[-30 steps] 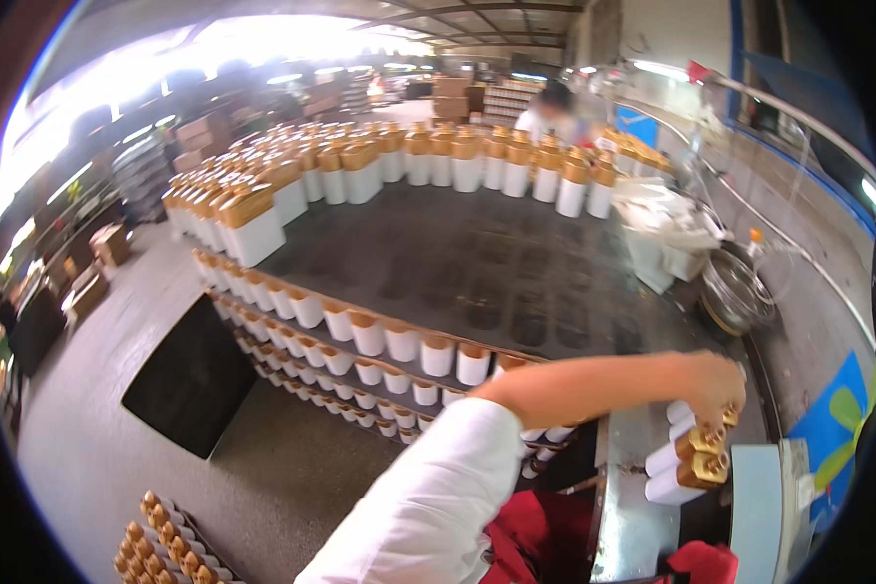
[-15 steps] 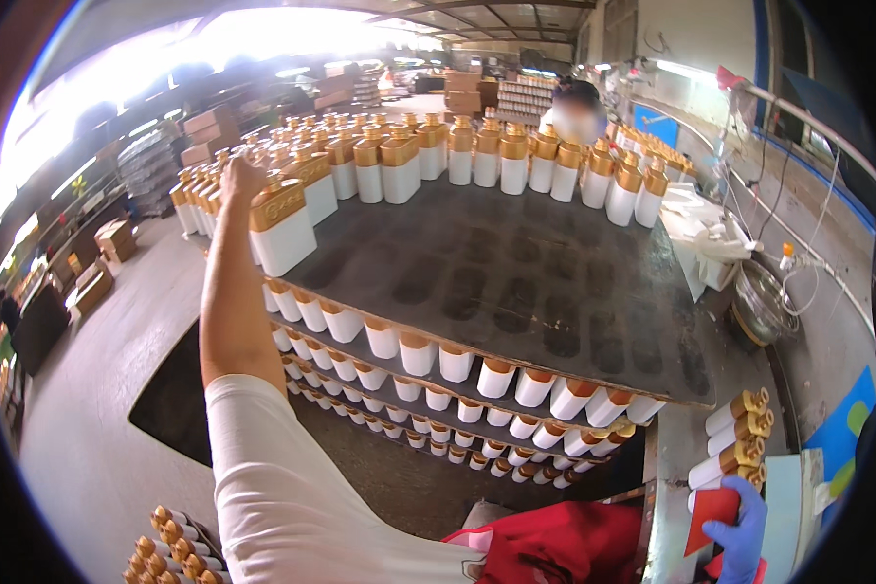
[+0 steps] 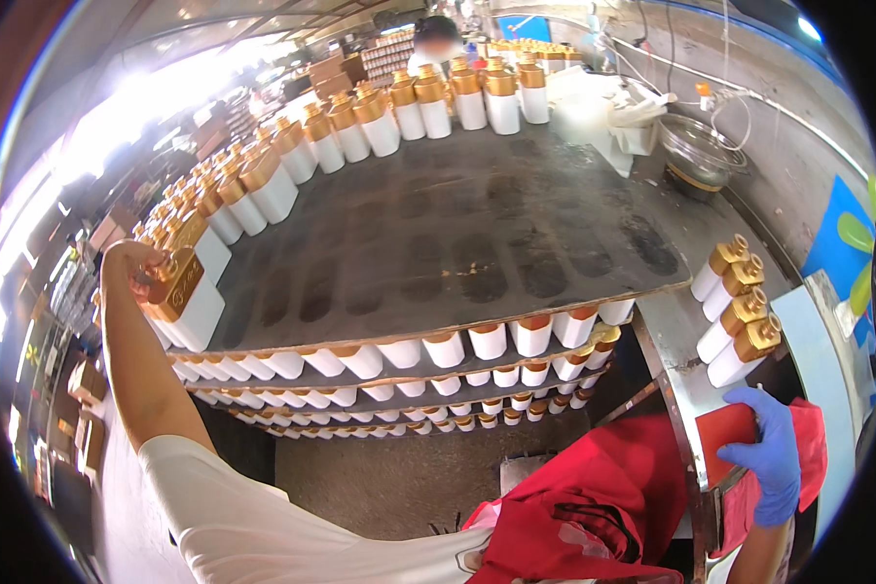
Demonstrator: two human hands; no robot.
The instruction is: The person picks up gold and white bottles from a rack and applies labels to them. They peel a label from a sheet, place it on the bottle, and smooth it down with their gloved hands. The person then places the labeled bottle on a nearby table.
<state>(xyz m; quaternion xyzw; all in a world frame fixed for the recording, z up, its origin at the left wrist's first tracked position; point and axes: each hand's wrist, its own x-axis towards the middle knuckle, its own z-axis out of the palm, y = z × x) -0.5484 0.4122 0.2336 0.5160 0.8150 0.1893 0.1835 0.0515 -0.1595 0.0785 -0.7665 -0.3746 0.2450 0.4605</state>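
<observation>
Bottle point(image 3: 197, 313), white with a gold top, stands at the near left corner of the dark board point(image 3: 438, 229), its long axis upright, its neck pointing up. Our bare left hand point(image 3: 138, 268) is beside that neck, its grip bent; we cannot tell whether it pinches. Right of the board, we see four similar bottles point(image 3: 735, 321) and our gloved right hand point(image 3: 771, 453), its grip curved by a red thing point(image 3: 722, 443), hold unclear.
</observation>
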